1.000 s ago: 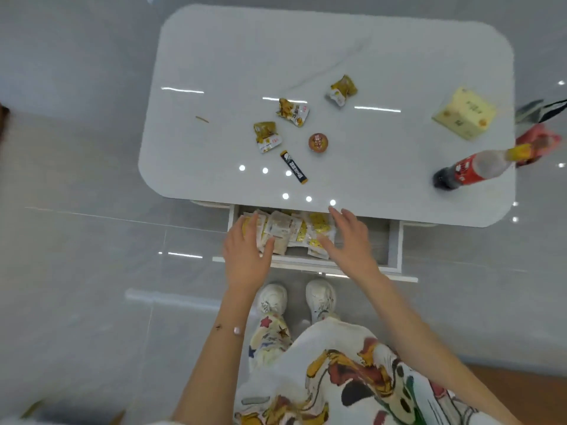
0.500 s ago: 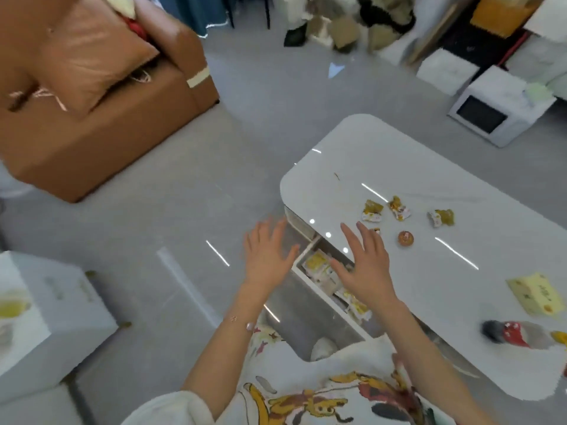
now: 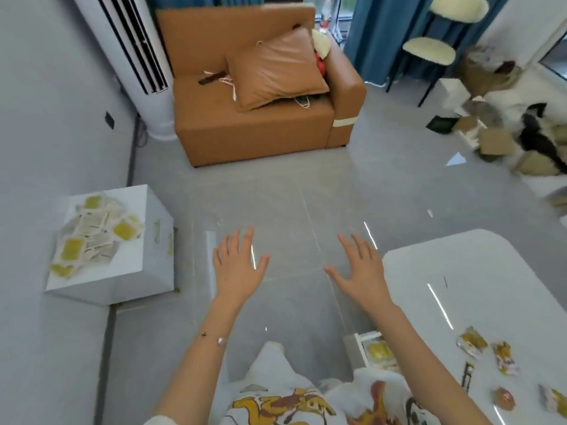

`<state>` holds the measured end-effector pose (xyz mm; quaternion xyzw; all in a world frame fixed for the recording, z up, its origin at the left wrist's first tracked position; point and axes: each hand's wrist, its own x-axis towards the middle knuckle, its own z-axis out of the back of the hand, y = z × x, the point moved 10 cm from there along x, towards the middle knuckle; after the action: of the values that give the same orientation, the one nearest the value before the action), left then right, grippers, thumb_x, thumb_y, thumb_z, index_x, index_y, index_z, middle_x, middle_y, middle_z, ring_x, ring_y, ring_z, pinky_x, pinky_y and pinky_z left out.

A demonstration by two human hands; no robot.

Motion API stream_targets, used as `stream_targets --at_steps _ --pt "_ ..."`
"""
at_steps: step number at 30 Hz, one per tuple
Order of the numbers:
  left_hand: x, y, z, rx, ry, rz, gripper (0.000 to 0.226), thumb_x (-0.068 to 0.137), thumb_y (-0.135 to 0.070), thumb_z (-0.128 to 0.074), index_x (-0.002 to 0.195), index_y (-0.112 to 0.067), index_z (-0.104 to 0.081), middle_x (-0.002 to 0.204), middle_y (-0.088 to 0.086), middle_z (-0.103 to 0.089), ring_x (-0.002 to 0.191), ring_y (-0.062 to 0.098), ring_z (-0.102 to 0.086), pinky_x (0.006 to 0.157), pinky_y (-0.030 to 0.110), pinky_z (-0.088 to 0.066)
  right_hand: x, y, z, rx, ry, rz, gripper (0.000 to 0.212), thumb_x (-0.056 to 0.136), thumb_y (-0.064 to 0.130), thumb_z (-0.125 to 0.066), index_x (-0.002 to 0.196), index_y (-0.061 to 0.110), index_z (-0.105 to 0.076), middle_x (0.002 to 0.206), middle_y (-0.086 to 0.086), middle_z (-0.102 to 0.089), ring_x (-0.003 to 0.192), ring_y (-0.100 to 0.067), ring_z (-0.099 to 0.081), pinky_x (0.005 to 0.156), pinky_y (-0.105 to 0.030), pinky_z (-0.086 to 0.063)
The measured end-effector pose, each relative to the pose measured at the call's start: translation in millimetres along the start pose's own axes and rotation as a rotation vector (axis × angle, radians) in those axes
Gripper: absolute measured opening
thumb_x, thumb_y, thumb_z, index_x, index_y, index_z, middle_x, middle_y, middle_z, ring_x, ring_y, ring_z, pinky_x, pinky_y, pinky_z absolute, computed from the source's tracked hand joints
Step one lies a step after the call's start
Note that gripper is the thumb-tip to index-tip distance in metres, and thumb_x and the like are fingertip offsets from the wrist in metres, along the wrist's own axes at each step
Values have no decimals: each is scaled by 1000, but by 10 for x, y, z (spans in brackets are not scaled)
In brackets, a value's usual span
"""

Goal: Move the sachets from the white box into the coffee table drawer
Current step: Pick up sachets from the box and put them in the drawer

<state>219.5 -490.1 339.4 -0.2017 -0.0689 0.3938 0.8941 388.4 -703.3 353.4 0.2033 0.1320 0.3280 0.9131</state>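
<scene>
The white box (image 3: 144, 271) stands on the floor at the left, with several yellow and white sachets (image 3: 92, 233) piled on top of it. My left hand (image 3: 237, 265) and my right hand (image 3: 360, 268) hover over the bare floor with fingers spread, holding nothing, to the right of the box. The open coffee table drawer (image 3: 356, 345) shows at the lower right under my right forearm, with a yellow sachet (image 3: 377, 351) visible inside it.
The white coffee table (image 3: 491, 271) fills the lower right, carrying several snack packets (image 3: 472, 342) and a dark stick sachet (image 3: 467, 374). A brown sofa (image 3: 254, 124) with a cushion stands ahead, a tall air conditioner (image 3: 135, 47) to its left, stools and clutter at the far right.
Both hands have left the drawer and lifted, spread and holding nothing. My view has swung left from the table and drawer toward the white box and sofa.
</scene>
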Motion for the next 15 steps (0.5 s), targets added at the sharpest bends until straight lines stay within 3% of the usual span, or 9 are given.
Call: stream_targets --at_steps 10,15 --pt "606 1321 745 -77 -183 282 84 79 -71 -21 150 -26 -27 154 5 -30 141 28 -24 115 46 -20 1425 1202 -309 -7 55 208 85 73 76 -32 149 37 -24 155 -3 -27 142 -29 -20 115 -47 -23" --pt "939 1701 791 -93 -228 422 84 79 -73 -20 150 -29 -25 155 5 -26 143 29 -20 116 47 -18 2150 1615 -546 -6 136 320 79 80 68 -45 149 36 -23 156 -3 -25 142 -30 -18 115 -48 -22"
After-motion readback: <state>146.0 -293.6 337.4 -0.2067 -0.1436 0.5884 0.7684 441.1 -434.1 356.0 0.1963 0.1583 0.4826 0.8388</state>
